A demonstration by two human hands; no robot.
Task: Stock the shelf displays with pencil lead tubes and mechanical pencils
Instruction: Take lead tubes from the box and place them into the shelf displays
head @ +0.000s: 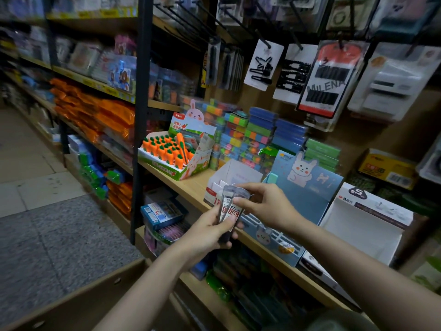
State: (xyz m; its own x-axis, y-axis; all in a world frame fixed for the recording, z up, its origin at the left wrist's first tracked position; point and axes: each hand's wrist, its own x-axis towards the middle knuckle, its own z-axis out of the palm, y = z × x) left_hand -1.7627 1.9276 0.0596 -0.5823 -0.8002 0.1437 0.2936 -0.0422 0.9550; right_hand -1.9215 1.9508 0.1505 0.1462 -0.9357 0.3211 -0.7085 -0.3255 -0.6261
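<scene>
Stocking the lead tubes was the step in hand. My left hand [210, 231] gripped a small bunch of lead tubes [229, 210], fingers curled round their lower ends, just in front of the shelf [188, 187] edge. My right hand [261, 204] pinched the top of one tube between thumb and fingertips, as if drawing it from the bunch. The white display box [232, 177] stood open just behind the tubes, beside a blue rabbit display [307, 187]. Next move, in my judgement: lift the single tube clear and drop it upright into a slot of the white box.
</scene>
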